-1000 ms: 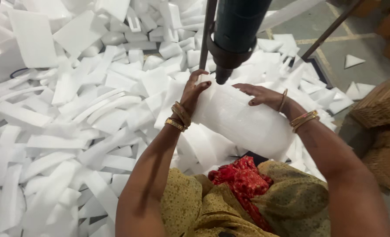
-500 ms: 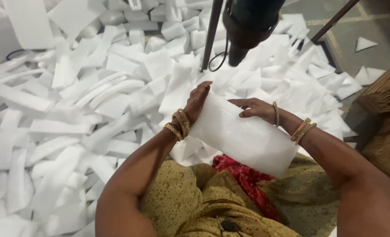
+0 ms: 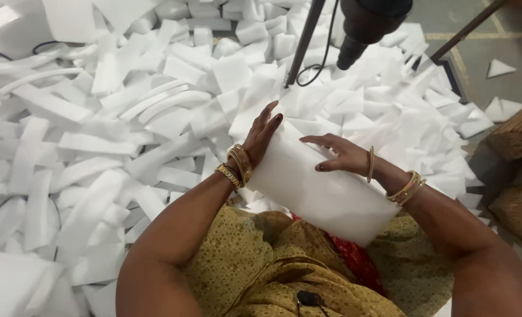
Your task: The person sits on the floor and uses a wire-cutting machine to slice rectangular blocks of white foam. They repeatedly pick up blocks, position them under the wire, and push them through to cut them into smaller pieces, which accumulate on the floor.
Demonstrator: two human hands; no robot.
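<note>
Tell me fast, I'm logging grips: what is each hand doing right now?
Left hand: open, palm flat against the left edge of the white foam block.
Right hand: open, fingers spread, resting on top of the block.

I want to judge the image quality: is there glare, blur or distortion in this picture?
Head view: even light, soft shadows; glare at the top left on the foam scraps; the dark tool is close and slightly soft; left hand, right hand and foam block are sharp.
</note>
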